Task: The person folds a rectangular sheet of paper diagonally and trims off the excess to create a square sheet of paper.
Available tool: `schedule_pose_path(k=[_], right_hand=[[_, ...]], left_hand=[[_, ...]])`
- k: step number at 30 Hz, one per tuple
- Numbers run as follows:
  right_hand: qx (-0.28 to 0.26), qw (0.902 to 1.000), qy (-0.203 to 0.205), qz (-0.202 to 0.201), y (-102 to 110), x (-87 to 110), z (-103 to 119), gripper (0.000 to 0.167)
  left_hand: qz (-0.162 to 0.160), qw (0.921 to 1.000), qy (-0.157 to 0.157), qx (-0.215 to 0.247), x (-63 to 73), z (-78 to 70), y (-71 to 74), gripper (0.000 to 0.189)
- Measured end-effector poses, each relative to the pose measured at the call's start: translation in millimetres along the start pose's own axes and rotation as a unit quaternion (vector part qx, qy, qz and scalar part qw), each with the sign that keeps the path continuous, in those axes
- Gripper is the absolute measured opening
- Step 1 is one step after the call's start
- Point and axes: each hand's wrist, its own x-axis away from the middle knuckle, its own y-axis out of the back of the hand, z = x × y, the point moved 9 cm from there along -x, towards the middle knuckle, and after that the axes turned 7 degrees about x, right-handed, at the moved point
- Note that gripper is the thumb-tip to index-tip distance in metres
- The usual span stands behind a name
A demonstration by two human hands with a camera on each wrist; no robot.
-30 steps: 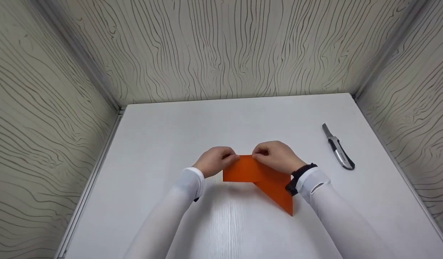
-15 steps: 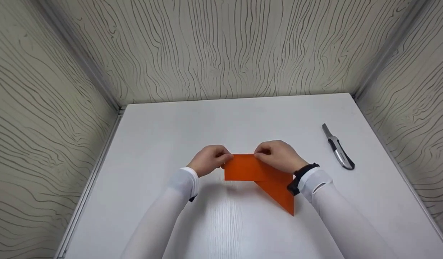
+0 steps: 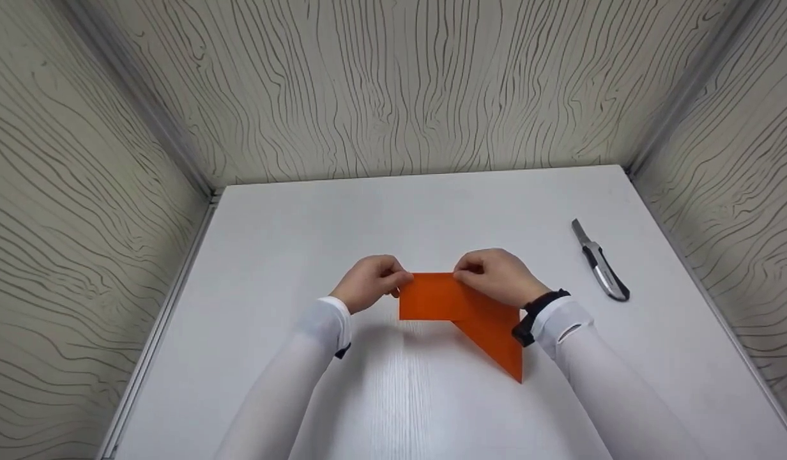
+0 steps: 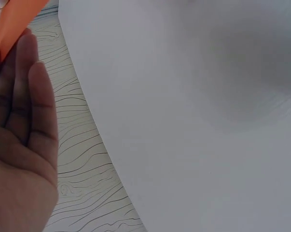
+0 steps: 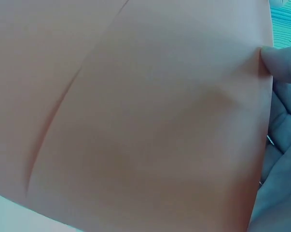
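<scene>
A folded sheet of orange paper [image 3: 432, 297] is held up between both hands over the white table. Its left part is a rectangle, and a slanted piece hangs to a point at the lower right. My left hand [image 3: 370, 283] pinches the upper left corner between thumb and fingers; in the left wrist view, the paper's corner [image 4: 16, 24] meets the fingertips. Along the top edge, my right hand [image 3: 496, 276] pinches the paper farther right and covers part of it. A crease runs across the paper [image 5: 150, 125] in the right wrist view, where the thumb [image 5: 284, 64] presses its edge.
A utility knife [image 3: 603, 265] with its blade out lies on the white table [image 3: 304, 223], right of the hands. Wood-patterned panels [image 3: 393, 89] stand behind the table and on both sides. A black band [image 3: 535, 313] circles the right wrist.
My left hand has shifted slightly left and up, its grip moving outward to the paper's corner. The right hand has edged slightly right with the paper. The knife lies as before.
</scene>
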Motion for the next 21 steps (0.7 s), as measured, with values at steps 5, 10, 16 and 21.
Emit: schedule_pose_path(k=[5, 10, 16, 21], right_hand=[[-0.001, 1.0, -0.003, -0.009, 4, 2.9, -10, 0.011], [-0.002, 0.9998, -0.008, -0.016, 9, 5.8, -21, 0.013], [-0.004, 0.9998, -0.016, -0.014, 10, 8.2, -28, 0.014], [-0.018, 0.9994, -0.028, -0.01, 12, 11.2, -36, 0.015]], left_hand=[[-0.006, 0.9999, 0.012, -0.007, 1.4, 6.2, 4.8, 0.017], [-0.005, 0.9996, 0.026, -0.004, 1.5, 12.8, 8.3, 0.017], [-0.004, 0.9991, 0.041, -0.012, 1.1, 17.6, 11.2, 0.017], [-0.012, 0.9988, 0.047, -0.007, 2.3, 21.5, 18.2, 0.018]])
